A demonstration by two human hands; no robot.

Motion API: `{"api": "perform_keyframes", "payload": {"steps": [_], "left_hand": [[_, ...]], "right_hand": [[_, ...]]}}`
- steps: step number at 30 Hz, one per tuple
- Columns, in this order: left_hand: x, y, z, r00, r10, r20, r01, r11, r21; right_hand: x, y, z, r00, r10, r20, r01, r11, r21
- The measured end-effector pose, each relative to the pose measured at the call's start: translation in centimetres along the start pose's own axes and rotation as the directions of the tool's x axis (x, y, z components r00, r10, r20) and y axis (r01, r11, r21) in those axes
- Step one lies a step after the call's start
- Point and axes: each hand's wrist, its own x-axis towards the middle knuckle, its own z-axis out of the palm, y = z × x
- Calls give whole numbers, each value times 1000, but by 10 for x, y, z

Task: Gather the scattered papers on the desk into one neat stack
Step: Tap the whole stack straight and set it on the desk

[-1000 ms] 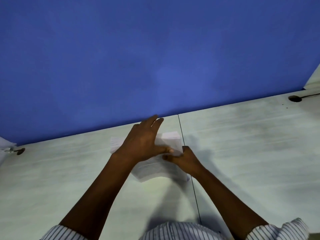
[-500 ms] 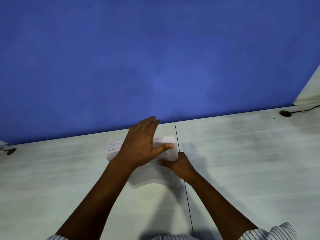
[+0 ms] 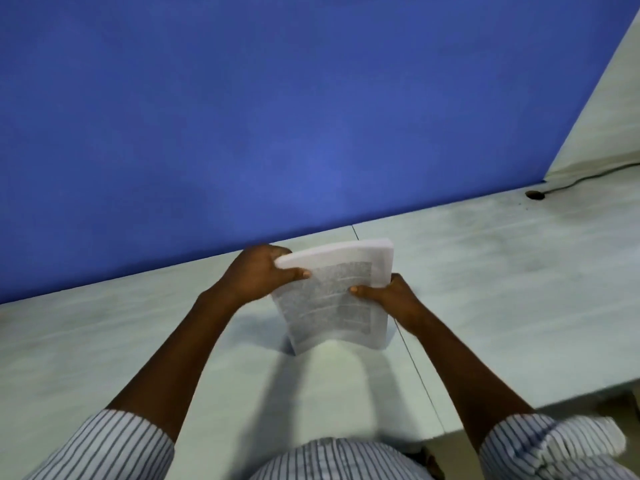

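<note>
Change: the stack of papers [image 3: 332,292], flat under your left palm half a second ago, now stands raised on its lower edge, printed face towards you.
Left hand [image 3: 256,275]: it grips the stack's upper left corner; the thumb lies across the printed face and the fingers curl behind.
Right hand [image 3: 391,296]: it pinches the right edge about halfway down, thumb on the front; the fingers are hidden behind the sheets.
Stack position: between your two hands, tilted slightly back, its bottom edge at the desk [image 3: 485,289], just left of the seam [image 3: 419,379].
Behind: a blue partition [image 3: 277,116] runs along the desk's far edge, close behind the papers.
Far right: a cable hole [image 3: 535,195] with a cable [image 3: 588,176] leading away, well apart from the stack.
Near you: striped sleeves [image 3: 114,445] at both forearms.
</note>
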Motion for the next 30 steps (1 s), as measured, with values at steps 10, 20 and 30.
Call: {"api": "perform_keyframes", "payload": {"steps": [10, 20, 30], "left_hand": [[-19, -67, 68, 955, -267, 127, 279, 674, -684], [-17, -74, 40, 931, -213, 296, 358, 384, -851], [-33, -78, 58, 860, -236, 453, 499, 197, -844]], "right_hand": [[-29, 2, 36, 992, -12, -123, 20, 998, 63], [-9, -22, 39, 998, 32, 61, -43, 983, 181], [22, -23, 40, 960, 181, 212, -242, 919, 313]]}}
